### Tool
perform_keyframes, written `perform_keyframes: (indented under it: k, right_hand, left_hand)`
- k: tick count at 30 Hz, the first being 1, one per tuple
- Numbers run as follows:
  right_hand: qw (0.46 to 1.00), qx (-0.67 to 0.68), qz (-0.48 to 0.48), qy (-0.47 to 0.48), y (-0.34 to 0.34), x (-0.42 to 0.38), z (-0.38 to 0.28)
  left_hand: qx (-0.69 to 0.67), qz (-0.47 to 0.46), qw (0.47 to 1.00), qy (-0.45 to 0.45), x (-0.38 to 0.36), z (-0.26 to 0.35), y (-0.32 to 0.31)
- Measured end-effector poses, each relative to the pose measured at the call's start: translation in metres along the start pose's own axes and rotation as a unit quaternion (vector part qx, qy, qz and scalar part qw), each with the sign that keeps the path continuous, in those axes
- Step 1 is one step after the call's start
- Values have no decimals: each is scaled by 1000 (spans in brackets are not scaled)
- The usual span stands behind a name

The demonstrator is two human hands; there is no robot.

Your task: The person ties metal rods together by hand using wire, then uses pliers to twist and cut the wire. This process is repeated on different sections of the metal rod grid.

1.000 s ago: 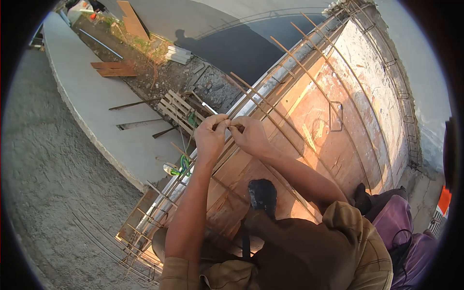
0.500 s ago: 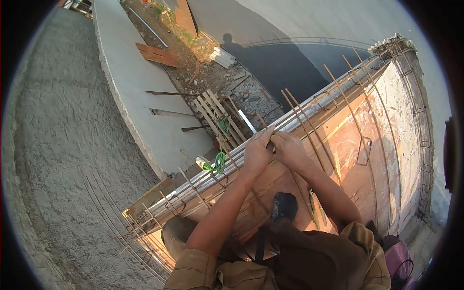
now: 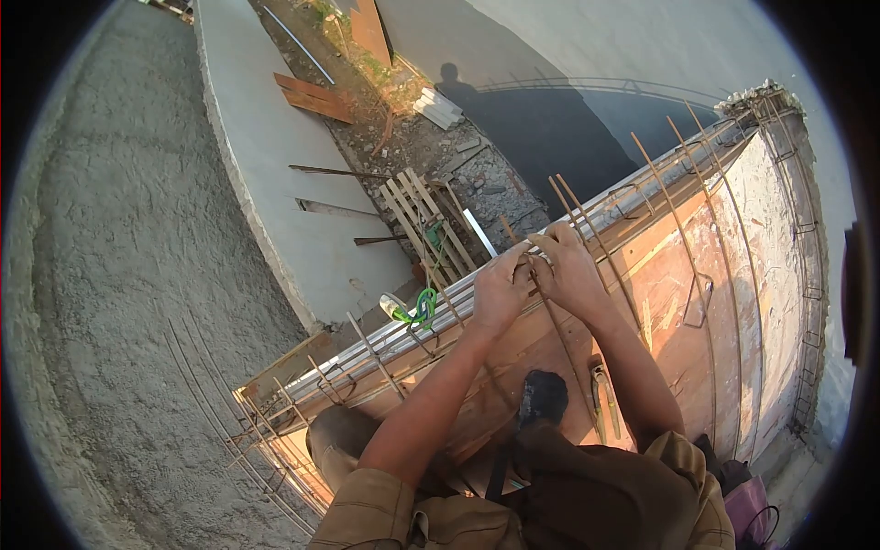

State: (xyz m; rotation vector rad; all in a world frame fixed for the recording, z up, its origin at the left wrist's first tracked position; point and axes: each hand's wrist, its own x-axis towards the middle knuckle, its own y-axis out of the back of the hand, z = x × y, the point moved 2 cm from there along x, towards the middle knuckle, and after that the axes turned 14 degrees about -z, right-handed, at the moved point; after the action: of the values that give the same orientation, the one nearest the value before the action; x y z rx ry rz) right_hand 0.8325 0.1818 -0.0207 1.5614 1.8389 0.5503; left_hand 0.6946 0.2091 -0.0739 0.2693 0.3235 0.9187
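Observation:
My left hand (image 3: pixel 501 291) and my right hand (image 3: pixel 565 275) meet at the beam's outer edge, around a thin rusty rebar (image 3: pixel 559 332) that runs down between them over the plywood (image 3: pixel 500 362). The fingers of my left hand are curled and pinched near the bar. On the right hand, thumb and fingers are bent together at the same spot; what lies between the fingertips is too small to make out. Below my right wrist, a tool with two long handles (image 3: pixel 605 403), perhaps pincers, lies on the plywood.
Several upright rebars (image 3: pixel 660 183) stick up along the edge on both sides. A green rope (image 3: pixel 423 310) hangs at the left. Beyond the edge is a drop, with a wooden pallet (image 3: pixel 417 215) and rubble (image 3: pixel 500 188) below. My dark shoe (image 3: pixel 543 396) rests on the plywood.
The view has shifted slightly, moving the scene rightward in the picture. My right hand's fingers have risen and turned, and more of the spot between both hands shows.

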Motion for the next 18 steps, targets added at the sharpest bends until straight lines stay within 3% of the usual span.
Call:
perform_keyframes:
  k: [2, 5, 11, 14, 18]
  right_hand:
    - [1000, -13, 5, -19, 6, 3, 0]
    - [994, 34, -98, -24, -3, 7, 19]
    - [983, 96, -137, -78, 1, 1, 15]
    - [994, 54, 52, 75, -12, -2, 13]
    - [996, -50, -53, 59, -4, -1, 20]
  left_hand:
    - [0, -13, 1000, 5, 2, 0, 2]
    - [-30, -38, 999, 23, 4, 4, 8]
    - [-40, -100, 993, 56, 14, 6, 19]
    - [-36, -122, 990, 61, 18, 6, 22]
    - [-61, -111, 990, 58, 17, 2, 20]
